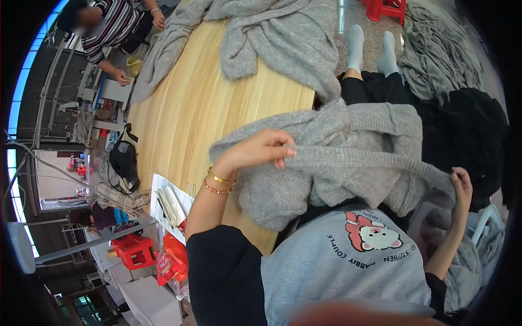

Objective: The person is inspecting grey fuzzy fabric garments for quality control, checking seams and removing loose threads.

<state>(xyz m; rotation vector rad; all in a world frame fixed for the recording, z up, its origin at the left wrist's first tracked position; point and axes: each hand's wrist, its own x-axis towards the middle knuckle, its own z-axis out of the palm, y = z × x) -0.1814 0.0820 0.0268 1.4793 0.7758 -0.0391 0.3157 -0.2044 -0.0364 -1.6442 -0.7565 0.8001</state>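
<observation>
Grey top w/ cartoon print – black sleeves, gold bangle (221,178) & beaded bracelet (216,189) on left wrist, pale socks (356,43)

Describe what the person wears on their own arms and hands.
The left hand is bare. Its wrist carries a gold bangle and a beaded bracelet in red and other colours. A black sleeve covers the upper arm. The right hand and forearm are bare, with no jewellery visible; only a black sleeve edge shows near the elbow.
</observation>
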